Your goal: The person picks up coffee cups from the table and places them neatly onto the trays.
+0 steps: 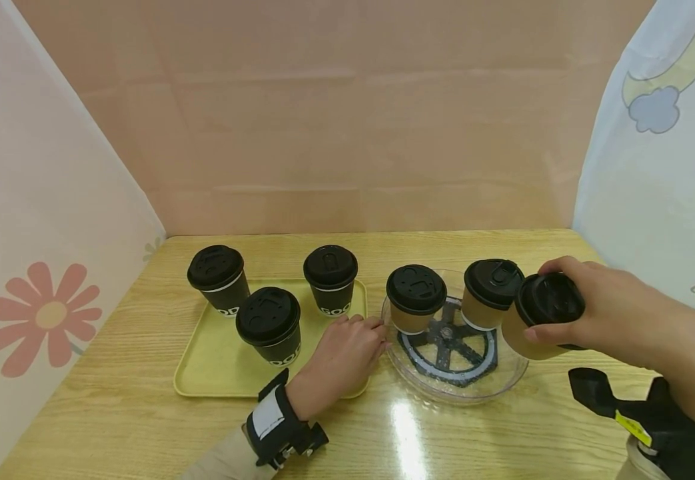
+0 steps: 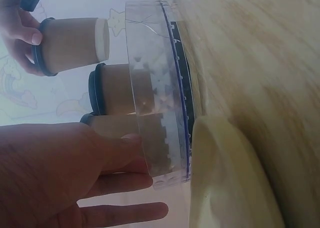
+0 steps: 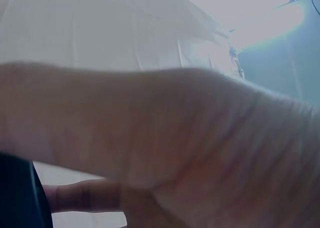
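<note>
My right hand (image 1: 599, 307) grips a paper coffee cup (image 1: 527, 337) by its black lid, thumb on the near side. In the left wrist view this cup (image 2: 72, 45) hangs above the rim of a round clear plastic tray (image 1: 461, 400). On that tray stand two brown cups with black lids, one at the left (image 1: 413, 320) and one at the back right (image 1: 482, 310). My left hand (image 1: 341, 353) touches the clear tray's left rim, its fingers fairly straight in the left wrist view. The right wrist view shows mostly forearm and part of a dark lid (image 3: 22, 193).
A yellow rectangular tray (image 1: 203, 373) lies at the left with three black-lidded dark cups: back left (image 1: 227, 293), middle (image 1: 272, 333) and back right (image 1: 332, 287). A spoked dark base (image 1: 446, 360) shows through the clear tray. Cloth screens (image 1: 347, 133) border the wooden table (image 1: 113, 400).
</note>
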Demonstrator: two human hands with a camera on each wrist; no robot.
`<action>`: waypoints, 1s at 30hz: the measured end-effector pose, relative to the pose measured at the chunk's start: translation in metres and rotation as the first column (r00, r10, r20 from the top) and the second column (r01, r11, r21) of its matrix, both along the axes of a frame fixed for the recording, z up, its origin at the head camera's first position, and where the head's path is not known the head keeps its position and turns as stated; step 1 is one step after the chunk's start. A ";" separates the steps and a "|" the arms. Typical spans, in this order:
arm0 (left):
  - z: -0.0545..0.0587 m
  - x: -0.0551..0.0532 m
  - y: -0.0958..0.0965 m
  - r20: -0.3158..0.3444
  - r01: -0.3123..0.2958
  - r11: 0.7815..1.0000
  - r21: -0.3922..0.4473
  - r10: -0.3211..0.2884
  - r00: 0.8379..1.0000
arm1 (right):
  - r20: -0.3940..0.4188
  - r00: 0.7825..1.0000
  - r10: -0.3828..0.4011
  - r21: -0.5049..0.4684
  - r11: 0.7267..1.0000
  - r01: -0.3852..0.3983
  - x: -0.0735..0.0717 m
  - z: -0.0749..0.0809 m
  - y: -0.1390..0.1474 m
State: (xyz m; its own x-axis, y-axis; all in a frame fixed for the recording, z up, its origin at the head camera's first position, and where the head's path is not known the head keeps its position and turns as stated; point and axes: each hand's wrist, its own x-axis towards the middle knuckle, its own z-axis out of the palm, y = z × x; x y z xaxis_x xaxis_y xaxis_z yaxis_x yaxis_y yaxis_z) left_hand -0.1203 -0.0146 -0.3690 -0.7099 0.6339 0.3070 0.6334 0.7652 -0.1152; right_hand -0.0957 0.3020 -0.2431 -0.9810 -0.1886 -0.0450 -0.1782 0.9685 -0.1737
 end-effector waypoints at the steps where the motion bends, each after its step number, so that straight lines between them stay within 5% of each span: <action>1: 0.000 0.000 0.000 -0.001 0.000 1.000 -0.001 0.000 1.000 | -0.002 1.000 0.006 -0.002 1.000 -0.006 0.000 -0.001 -0.002; 30: 0.002 0.000 0.000 0.007 -0.004 1.000 -0.012 0.004 1.000 | 0.100 0.991 0.093 -0.023 0.996 -0.091 -0.010 -0.018 -0.057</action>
